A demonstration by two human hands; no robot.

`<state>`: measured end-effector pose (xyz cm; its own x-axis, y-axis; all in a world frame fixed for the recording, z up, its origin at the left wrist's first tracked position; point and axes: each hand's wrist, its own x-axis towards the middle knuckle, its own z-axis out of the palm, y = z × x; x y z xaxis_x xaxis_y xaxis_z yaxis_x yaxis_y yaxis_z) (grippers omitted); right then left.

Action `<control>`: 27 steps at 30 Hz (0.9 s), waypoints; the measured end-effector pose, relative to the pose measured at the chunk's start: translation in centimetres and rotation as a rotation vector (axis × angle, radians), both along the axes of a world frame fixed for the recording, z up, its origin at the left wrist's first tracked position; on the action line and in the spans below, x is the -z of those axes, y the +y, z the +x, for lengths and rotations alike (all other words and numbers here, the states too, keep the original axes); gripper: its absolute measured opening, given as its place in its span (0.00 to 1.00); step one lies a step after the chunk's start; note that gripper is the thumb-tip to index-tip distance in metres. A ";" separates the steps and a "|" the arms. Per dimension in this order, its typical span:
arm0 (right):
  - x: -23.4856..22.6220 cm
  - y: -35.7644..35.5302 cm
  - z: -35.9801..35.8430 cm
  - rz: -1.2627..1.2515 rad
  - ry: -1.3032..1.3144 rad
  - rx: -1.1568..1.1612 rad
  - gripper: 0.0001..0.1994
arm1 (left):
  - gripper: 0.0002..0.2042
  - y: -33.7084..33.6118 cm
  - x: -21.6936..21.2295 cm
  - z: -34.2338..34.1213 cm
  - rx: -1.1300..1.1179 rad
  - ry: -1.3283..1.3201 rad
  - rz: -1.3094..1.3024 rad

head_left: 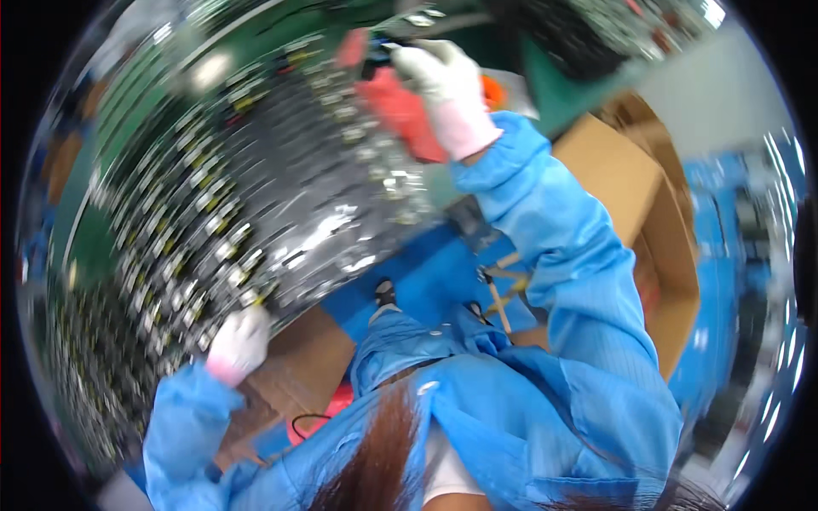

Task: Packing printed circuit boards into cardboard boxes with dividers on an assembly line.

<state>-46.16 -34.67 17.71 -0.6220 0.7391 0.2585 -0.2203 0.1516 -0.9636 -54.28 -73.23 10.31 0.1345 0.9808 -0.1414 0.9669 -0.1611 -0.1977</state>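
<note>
My left hand (241, 345), in a white glove, is at the near edge of a wide spread of dark, glossy strip-like parts (294, 183) with pale and yellow ends. Its fingers are curled together at the ends of these parts; what they hold, if anything, is hidden. Stretched out to the far side, my right hand (443, 89) is gloved too. Its fingers are bent at a small dark and blue item (381, 53), too blurred to name. Beneath that hand lies a red sheet or bag (399, 111), with an orange round thing (492, 92) beside the wrist.
The parts lie on a green work surface (94, 243). An open cardboard box (609, 175) stands to the right, close to my right arm. More cardboard (298, 366) is below the near edge, above a blue floor (409, 272). Dark bundled material (562, 34) lies at the far right.
</note>
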 end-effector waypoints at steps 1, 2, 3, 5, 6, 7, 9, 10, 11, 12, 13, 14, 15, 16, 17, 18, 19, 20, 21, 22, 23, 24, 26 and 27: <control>0.3 2.0 2.4 0.038 -0.071 0.023 0.17 | 0.14 0.0 0.6 -0.3 -0.013 0.045 -0.056; -0.6 2.7 5.1 0.007 -0.047 0.041 0.18 | 0.15 -1.0 1.5 0.1 -0.185 0.129 -0.038; -1.5 3.2 8.0 -0.023 -0.020 0.047 0.19 | 0.16 -0.5 0.3 0.2 -0.157 0.197 -0.119; -2.4 5.4 14.6 -0.016 0.006 0.122 0.19 | 0.17 0.1 -0.2 0.3 -0.118 0.403 -0.093; -3.0 6.3 18.0 -0.017 0.044 0.124 0.19 | 0.16 0.3 0.1 0.3 -0.227 0.366 -0.096; -3.1 7.3 21.8 -0.015 0.042 0.220 0.19 | 0.16 0.8 -0.1 0.5 -0.268 0.383 -0.130; -3.8 8.9 30.8 0.030 0.070 0.357 0.18 | 0.15 1.7 -0.6 0.4 -0.267 0.407 -0.155; -4.0 9.7 35.6 0.056 0.008 0.408 0.18 | 0.14 1.7 -1.0 0.3 -0.316 0.476 -0.153; -4.3 10.4 40.6 0.080 -0.054 0.455 0.18 | 0.14 1.9 -1.3 0.2 -0.370 0.546 -0.148; -4.8 10.9 45.5 0.087 -0.094 0.498 0.18 | 0.14 3.0 -2.0 0.9 -0.342 0.553 -0.147; -5.3 11.3 50.4 0.093 -0.132 0.538 0.18 | 0.14 4.1 -2.9 1.7 -0.384 0.532 -0.123; -5.2 11.8 55.6 0.117 -0.197 0.584 0.17 | 0.15 5.7 -3.9 2.4 -0.419 0.511 -0.091; -5.0 12.3 60.4 0.136 -0.314 0.664 0.17 | 0.16 7.4 -4.5 3.2 -0.460 0.484 -0.058; -4.0 13.0 64.8 0.142 -0.428 0.736 0.17 | 0.17 9.0 -5.4 4.3 -0.504 0.465 -0.032; -3.2 13.1 68.7 0.137 -0.429 0.764 0.17 | 0.17 11.0 -6.0 5.3 -0.477 0.466 -0.025; -1.9 13.6 72.3 0.088 -0.496 0.797 0.18 | 0.18 12.9 -6.6 6.6 -0.445 0.396 0.058; -0.5 13.9 75.5 0.034 -0.563 0.831 0.18 | 0.20 15.1 -7.3 7.8 -0.408 0.325 0.136; 1.0 14.3 78.4 -0.021 -0.629 0.862 0.18 | 0.21 17.2 -7.9 9.0 -0.372 0.253 0.212; 4.1 15.6 80.4 -0.096 -0.668 0.858 0.19 | 0.22 18.5 -10.3 11.2 -0.355 0.219 0.276; 6.2 16.2 82.1 -0.076 -0.735 0.834 0.19 | 0.22 20.3 -11.2 12.8 -0.343 0.229 0.274; 8.4 16.8 83.7 -0.056 -0.801 0.806 0.19 | 0.23 21.8 -12.1 14.4 -0.322 0.209 0.288; 9.2 16.3 86.0 -0.065 -0.820 0.843 0.19 | 0.23 24.7 -11.5 15.4 -0.274 0.152 0.305; 12.1 17.7 88.2 -0.018 -1.071 0.783 0.17 | 0.24 27.5 -12.3 19.1 -0.242 0.098 0.332; 13.3 18.6 89.0 -0.027 -1.063 0.777 0.17 | 0.24 28.7 -12.8 20.8 -0.242 0.110 0.327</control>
